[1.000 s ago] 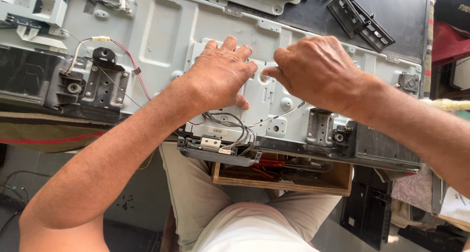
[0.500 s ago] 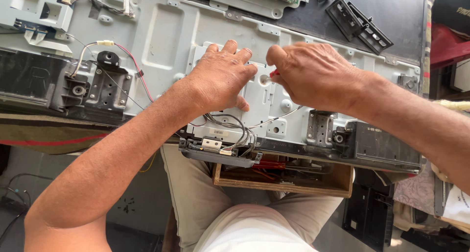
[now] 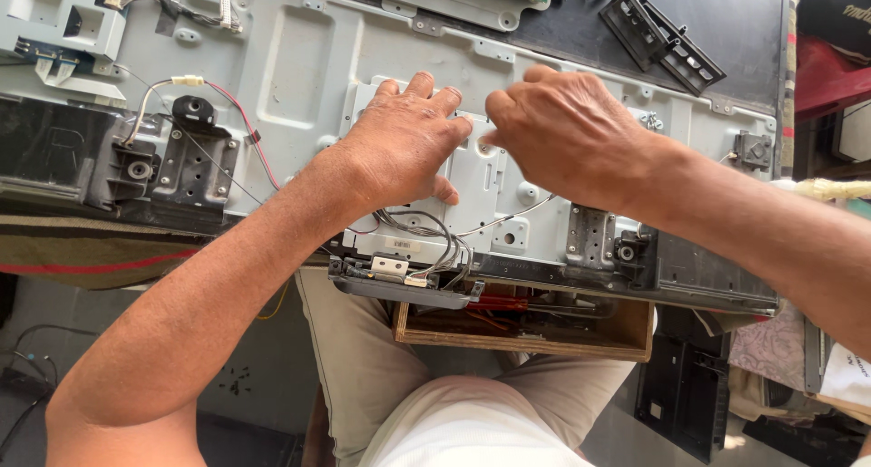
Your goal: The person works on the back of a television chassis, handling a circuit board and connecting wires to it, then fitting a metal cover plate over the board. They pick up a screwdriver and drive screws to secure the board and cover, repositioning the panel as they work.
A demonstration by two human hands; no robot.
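Right hand (image 3: 570, 133) grip has closed in against left hand (image 3: 406, 145).

A repair workshop: opened television chassis (image 3: 299, 68), wooden tool drawer (image 3: 526, 326)

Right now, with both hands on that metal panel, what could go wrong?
The left hand rests just above a bundle of thin grey wires; a slip might snag or pull them. The right hand hides whatever its fingers pinch, so a small part could drop. The panel overhangs the person's lap and might tip.
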